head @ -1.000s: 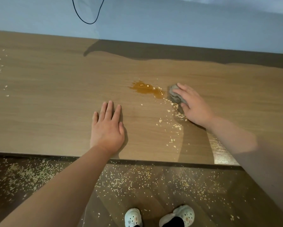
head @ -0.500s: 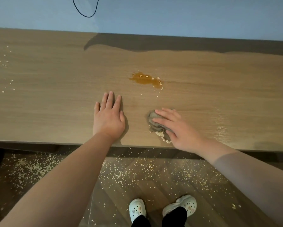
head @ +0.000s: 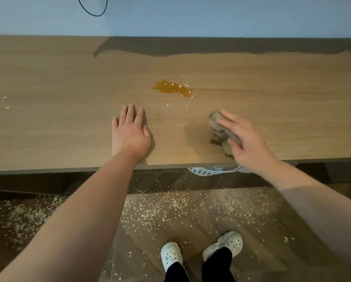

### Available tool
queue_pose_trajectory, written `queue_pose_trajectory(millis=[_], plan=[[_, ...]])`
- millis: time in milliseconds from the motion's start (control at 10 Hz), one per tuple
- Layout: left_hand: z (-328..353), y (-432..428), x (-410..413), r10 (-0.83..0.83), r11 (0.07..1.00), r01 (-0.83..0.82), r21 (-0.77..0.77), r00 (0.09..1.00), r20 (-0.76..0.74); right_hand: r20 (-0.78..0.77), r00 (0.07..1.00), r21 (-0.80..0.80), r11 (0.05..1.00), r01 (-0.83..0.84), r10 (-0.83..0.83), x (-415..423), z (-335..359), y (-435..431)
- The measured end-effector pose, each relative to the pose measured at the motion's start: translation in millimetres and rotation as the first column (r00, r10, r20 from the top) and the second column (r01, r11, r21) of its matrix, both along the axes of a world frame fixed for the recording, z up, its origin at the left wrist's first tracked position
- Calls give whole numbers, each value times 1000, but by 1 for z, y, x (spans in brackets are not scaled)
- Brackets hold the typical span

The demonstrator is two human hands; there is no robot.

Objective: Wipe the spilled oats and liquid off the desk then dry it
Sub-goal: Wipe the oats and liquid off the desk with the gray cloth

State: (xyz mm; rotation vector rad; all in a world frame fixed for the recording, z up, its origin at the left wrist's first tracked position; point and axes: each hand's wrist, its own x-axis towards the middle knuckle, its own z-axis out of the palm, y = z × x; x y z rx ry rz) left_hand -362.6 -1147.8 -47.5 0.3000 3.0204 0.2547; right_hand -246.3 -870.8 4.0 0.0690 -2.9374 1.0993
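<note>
While left hand [head: 130, 135] lies flat, right hand [head: 250, 145] grips cloth [head: 216, 127]; long axis front-to-back

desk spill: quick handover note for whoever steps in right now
Left hand flat on the desk, holding nothing. Right hand holds the grey cloth near the front edge, right of centre.
Amber puddle with oats in it lies further back, unwiped; loose oats at the far left.
Done: front right looks wiped.
To do: puddle, remaining oats, then drying.
</note>
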Motion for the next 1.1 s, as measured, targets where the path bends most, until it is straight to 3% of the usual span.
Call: queue_pose_trajectory(millis=[100,200,300,400,500,600,700,800,900,1000,1100], plan=[[-1,0,0,3,1000,-3,7,1000,2,-8,969,57,968,246,-246,-19,-8,43],[-1,0,-1,5,1000,-5,10,1000,-4,62,929,142,924,355,-366,-14,-26,50],[-2,0,-1,2,1000,-2,8,1000,-7,49,941,200,927,318,-334,2,-31,12],[-1,0,-1,-1,1000,1,1,1000,4,58,992,187,978,96,-109,26,-33,-45],[1,0,0,-3,1000,3,4,1000,1,63,985,128,977,-170,164,50,-33,-83],[1,0,0,-1,1000,1,4,1000,11,9,993,56,991,-120,120,51,-16,-78],[1,1,0,8,1000,-8,9,1000,10,-102,975,72,976,204,-196,27,3,-42],[1,1,0,7,1000,-7,11,1000,6,33,867,177,857,485,-498,-11,-6,4],[1,1,0,1,1000,-1,0,1000,6,109,783,381,753,536,-612,-32,-31,12],[2,1,0,-1,1000,1,4,1000,1,59,841,495,747,444,-538,-30,-37,-21],[2,2,1,-1,1000,1,-3,1000,9,101,972,546,829,123,-211,-9,-34,-51]])
